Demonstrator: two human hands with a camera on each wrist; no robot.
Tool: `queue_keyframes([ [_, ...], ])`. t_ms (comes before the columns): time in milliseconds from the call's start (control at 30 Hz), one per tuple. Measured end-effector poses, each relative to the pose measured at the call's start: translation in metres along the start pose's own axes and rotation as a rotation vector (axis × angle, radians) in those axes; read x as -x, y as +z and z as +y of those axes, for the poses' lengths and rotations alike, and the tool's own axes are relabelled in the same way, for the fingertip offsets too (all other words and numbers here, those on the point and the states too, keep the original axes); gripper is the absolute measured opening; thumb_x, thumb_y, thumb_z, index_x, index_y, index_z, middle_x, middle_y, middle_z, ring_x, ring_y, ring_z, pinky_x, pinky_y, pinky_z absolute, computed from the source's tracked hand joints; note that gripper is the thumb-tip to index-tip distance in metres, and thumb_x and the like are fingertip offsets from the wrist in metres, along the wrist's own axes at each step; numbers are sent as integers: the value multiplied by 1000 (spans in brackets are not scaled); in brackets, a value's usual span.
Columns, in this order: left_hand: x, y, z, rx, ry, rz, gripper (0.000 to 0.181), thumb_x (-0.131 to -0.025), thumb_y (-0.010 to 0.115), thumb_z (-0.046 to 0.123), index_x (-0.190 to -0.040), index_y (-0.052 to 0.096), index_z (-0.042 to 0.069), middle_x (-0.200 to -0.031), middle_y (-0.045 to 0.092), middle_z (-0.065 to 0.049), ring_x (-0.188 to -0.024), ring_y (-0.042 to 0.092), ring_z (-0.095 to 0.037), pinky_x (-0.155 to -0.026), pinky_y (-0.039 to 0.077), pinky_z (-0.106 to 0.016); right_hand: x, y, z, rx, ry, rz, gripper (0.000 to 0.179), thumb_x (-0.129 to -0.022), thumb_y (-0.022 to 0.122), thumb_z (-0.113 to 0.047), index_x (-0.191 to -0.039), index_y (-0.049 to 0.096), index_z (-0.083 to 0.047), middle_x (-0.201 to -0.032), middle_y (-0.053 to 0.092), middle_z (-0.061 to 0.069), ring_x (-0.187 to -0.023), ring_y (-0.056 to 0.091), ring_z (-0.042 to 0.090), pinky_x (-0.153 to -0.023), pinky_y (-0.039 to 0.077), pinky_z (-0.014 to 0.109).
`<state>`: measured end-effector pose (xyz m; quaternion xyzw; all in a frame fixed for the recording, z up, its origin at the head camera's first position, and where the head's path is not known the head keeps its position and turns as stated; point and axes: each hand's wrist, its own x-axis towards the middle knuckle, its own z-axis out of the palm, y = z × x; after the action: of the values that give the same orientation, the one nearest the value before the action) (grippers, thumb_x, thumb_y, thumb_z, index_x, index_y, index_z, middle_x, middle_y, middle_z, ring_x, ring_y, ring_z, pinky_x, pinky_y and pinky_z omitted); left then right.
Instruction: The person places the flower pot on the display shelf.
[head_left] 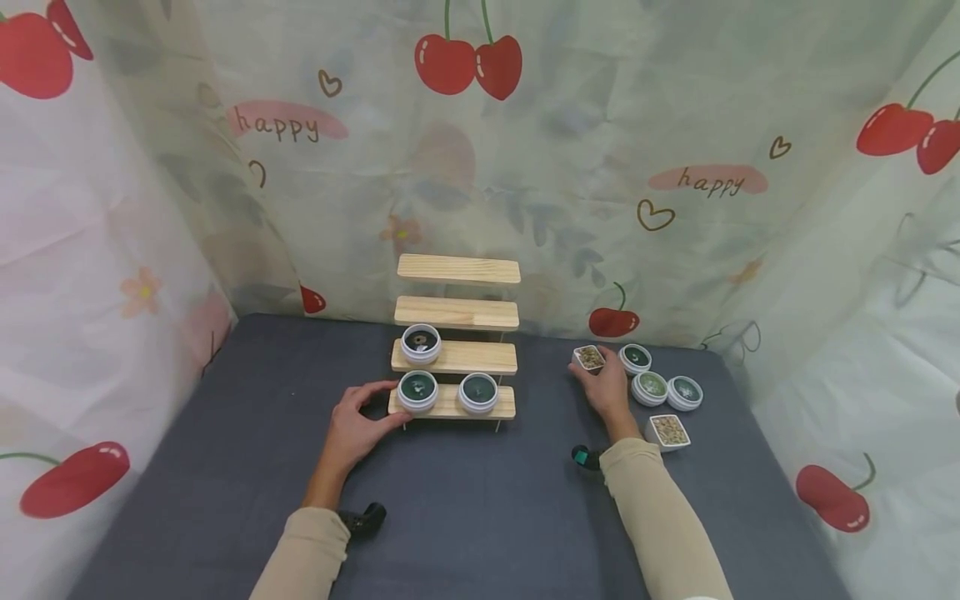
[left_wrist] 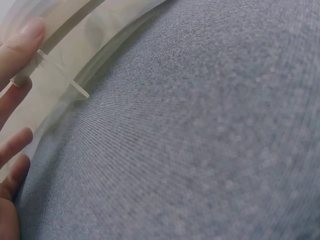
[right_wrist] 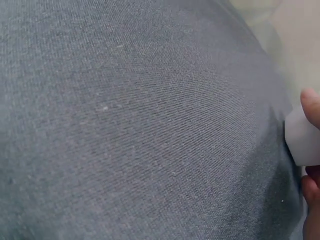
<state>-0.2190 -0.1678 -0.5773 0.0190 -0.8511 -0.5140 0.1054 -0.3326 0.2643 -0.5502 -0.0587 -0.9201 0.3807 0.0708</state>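
My left hand [head_left: 358, 423] is at the left end of the lowest shelf board [head_left: 447, 404]. Its thumb and index finger grip the side of a round white pot with dark green filling [head_left: 417, 392]. Beside that stands a similar round pot [head_left: 478, 393], and one with a dark filling [head_left: 421, 344] sits on the board above. Over on the right, my right hand [head_left: 606, 392] holds a small square white pot of beige pebbles [head_left: 588, 358] between thumb and fingers. The right wrist view shows only part of that white pot [right_wrist: 302, 140], close over the cloth.
Two higher wooden boards [head_left: 457, 312] of the stepped stand rise behind. Three round pots [head_left: 648, 388] cluster right of my right hand, with another square pebble pot [head_left: 668, 432] nearer. Printed curtains [head_left: 480, 183] enclose the dark cloth-covered table [head_left: 480, 508].
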Motion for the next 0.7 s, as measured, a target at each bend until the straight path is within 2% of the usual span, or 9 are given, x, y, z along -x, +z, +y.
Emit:
queue_keyframes([
  [133,0,0,1,4,2,-3,68,-68,90,57,-127,69,33,-129,67,4,-121,52,-19,-106,39,-49,1,-1,-3,-27,0,11,77,-94,74,-33,-150,39,4,-147,49,28,-139,46,41,-118,34,53],
  [267,0,-1,1,6,12,2,67,-68,91,56,-127,69,32,-128,68,4,-121,52,-20,-106,39,-48,3,-4,-16,-92,-19,37,76,-92,76,-32,-149,40,3,-145,51,27,-135,50,40,-115,37,52],
  [533,-2,0,0,0,20,8,66,-68,91,54,-126,69,32,-127,69,4,-121,53,-20,-106,39,-48,12,-23,-67,-265,-109,34,74,-90,79,-26,-148,41,-2,-140,54,22,-125,57,34,-103,47,48],
  [700,-1,0,1,1,20,9,66,-68,91,54,-126,70,32,-127,69,3,-120,53,-20,-106,39,-47,25,-37,-103,-307,-146,17,72,-87,82,-26,-146,44,-7,-133,58,17,-116,60,29,-92,52,34],
])
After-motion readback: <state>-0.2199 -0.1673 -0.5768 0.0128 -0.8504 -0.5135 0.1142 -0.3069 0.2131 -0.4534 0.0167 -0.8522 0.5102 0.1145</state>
